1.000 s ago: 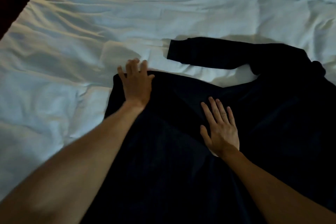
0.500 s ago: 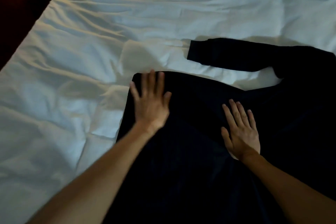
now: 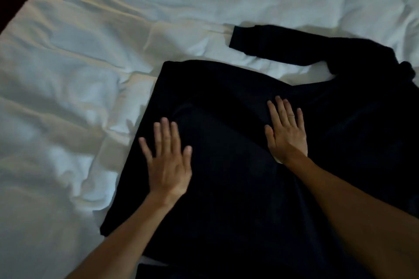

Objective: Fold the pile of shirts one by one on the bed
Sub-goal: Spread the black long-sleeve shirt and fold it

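Nearest me, both my bare forearms reach forward over a dark navy long-sleeved cloth shirt (image 3: 226, 188) spread flat on the white, wrinkled bed (image 3: 68, 97). I judge this the smoothing step, ahead of the first fold. My left hand (image 3: 167, 161) lies flat near the shirt's left edge, fingers straight and spread, gripping nothing. My right hand (image 3: 286, 129) presses flat a little farther on, at mid-body, also with no grip. Beyond it, one sleeve (image 3: 283, 45) stretches leftward across the sheet; next, I think, it needs folding inward.
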`<state>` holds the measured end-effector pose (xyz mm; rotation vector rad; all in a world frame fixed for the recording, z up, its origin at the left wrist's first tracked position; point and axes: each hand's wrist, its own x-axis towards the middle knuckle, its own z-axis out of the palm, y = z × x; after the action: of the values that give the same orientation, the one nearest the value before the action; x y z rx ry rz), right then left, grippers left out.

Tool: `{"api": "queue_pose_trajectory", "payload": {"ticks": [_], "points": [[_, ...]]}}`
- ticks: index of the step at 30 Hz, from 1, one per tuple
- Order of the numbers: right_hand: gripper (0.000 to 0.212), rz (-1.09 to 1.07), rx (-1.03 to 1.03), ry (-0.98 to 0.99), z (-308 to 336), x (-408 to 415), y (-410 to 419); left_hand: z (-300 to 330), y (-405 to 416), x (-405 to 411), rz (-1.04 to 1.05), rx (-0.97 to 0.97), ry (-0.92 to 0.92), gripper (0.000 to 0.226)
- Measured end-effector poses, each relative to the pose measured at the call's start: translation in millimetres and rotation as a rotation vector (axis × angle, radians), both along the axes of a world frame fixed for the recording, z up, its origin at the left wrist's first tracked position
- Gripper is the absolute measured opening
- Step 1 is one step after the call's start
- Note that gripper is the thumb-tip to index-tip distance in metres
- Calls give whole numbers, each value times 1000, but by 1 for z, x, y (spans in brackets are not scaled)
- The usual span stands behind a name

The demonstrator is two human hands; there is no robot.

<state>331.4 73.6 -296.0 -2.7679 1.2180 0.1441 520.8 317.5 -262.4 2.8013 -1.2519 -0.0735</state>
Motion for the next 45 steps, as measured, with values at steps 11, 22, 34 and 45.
{"api": "queue_pose_trajectory", "payload": {"ticks": [11,22,34,45], "points": [[65,96,30,44,24,-146,18,-16,-31,-155,-59,-82,278,69],[67,-982,6,-273,44,-265,-86,-30,-110,-254,-400,36,187,72],[23,-1130,114,-556,50,-274,-125,-40,-115,-255,-418,100,123,66],[55,-1047,182,-122,72,-317,4,-34,-112,-257,-401,189,117,64]]}}
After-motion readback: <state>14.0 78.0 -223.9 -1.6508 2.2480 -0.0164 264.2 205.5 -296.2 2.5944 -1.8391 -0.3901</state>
